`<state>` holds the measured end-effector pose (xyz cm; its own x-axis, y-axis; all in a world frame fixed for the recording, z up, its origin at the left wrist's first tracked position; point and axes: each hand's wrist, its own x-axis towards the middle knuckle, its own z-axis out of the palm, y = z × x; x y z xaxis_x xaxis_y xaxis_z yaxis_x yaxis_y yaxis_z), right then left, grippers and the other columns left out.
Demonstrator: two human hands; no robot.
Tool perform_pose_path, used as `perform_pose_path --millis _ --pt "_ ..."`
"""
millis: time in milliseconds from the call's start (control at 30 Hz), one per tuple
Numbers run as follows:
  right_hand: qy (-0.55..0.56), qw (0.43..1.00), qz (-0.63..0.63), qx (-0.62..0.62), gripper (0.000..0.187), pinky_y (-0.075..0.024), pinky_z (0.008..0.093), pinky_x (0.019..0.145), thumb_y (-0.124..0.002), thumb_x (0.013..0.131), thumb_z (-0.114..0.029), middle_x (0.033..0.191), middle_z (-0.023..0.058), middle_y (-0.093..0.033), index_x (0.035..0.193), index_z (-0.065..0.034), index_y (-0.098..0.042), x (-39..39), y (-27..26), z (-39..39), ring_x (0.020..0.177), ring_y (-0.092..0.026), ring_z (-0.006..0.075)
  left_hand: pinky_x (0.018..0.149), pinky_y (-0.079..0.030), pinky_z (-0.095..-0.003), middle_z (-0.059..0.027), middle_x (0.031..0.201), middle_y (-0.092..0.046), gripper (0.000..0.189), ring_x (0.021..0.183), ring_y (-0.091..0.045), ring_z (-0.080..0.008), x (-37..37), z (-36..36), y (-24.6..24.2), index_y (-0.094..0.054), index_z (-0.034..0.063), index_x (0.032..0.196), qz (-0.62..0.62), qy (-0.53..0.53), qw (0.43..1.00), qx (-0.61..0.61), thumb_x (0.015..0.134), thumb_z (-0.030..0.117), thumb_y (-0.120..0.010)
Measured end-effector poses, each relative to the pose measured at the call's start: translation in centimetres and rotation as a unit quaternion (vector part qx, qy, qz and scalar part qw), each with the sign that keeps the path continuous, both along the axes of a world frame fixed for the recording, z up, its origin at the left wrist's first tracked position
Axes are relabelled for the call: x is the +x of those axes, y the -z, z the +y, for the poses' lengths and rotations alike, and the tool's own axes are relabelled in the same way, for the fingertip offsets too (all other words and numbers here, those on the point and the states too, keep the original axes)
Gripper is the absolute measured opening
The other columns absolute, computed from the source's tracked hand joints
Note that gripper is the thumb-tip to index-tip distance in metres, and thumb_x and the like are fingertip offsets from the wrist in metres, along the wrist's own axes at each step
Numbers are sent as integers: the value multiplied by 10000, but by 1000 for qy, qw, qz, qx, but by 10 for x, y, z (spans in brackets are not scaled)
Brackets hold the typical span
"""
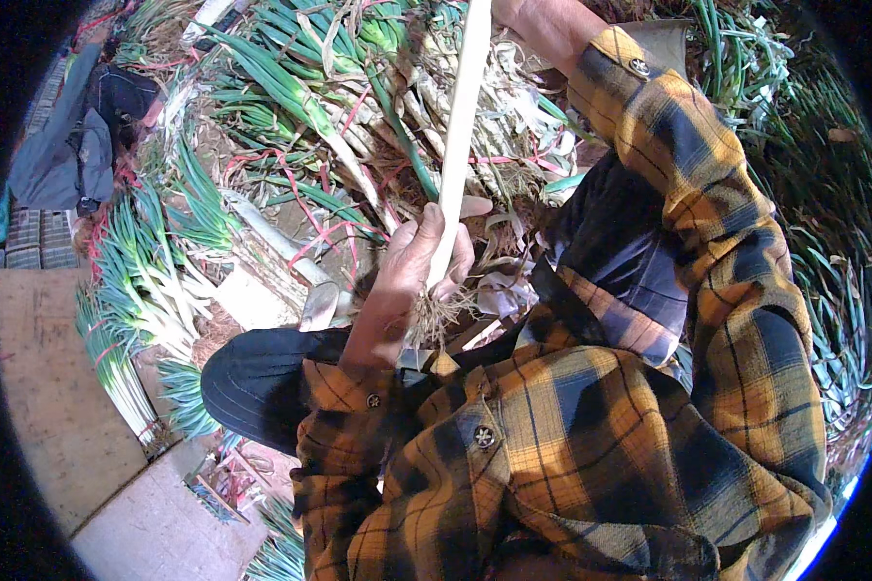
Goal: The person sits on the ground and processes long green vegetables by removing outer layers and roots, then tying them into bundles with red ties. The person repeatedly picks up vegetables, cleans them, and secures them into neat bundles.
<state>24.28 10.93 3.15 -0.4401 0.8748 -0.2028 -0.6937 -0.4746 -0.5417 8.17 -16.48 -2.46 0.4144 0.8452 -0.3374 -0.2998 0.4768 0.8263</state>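
My left hand (pixel 429 250) grips a long white scallion stalk (pixel 459 131) near its base, thumb and fingers around it. Fine pale roots (pixel 436 314) hang below the grip. The stalk runs up past the top edge of the view. My right hand (pixel 519 16) is at the top edge beside the stalk's upper part, its fingers cut off, so its hold is hidden. Beyond the stalk lies a heap of untrimmed scallions (pixel 421 94) with dry husks and dirty stems. Red ties (pixel 312 247) are strewn among them.
Cleaned scallions (pixel 160 290) lie in bunches on the left, beside a wooden board (pixel 58 378). More green leaves (pixel 828 145) stand along the right. A person in dark clothing (pixel 73 152) is at the far left. A pale metal bar (pixel 276 232) lies near my left forearm.
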Motion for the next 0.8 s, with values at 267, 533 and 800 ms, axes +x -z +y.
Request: perform_pose_path --millis 267,533,800 --pt "39 998 -47 -22 321 -325 330 417 -453 888 -378 472 -10 -372 656 -156 -431 -5 -1 -2 394 -353 163 377 -313 -202 -51 592 -525 607 400 -403 -83 -4 -1 3 -507 -25 1157 20 -59 996 -65 962 506 -289" --pt "168 971 -167 -20 306 -314 347 410 -494 860 -392 477 -7 -352 661 -168 -432 -8 7 -8 413 -363 194 551 -423 -180 -48 801 -620 245 634 -520 -49 8 -10 16 -570 -27 1040 361 -223 871 247 889 163 -609" --pt "168 975 -141 -44 338 -318 346 416 -505 853 -379 468 -5 -339 601 -173 -412 6 25 9 417 -371 196 504 -380 -192 18 662 -570 193 584 -462 -20 -6 -6 6 -633 -15 986 304 -234 911 149 909 155 -582"
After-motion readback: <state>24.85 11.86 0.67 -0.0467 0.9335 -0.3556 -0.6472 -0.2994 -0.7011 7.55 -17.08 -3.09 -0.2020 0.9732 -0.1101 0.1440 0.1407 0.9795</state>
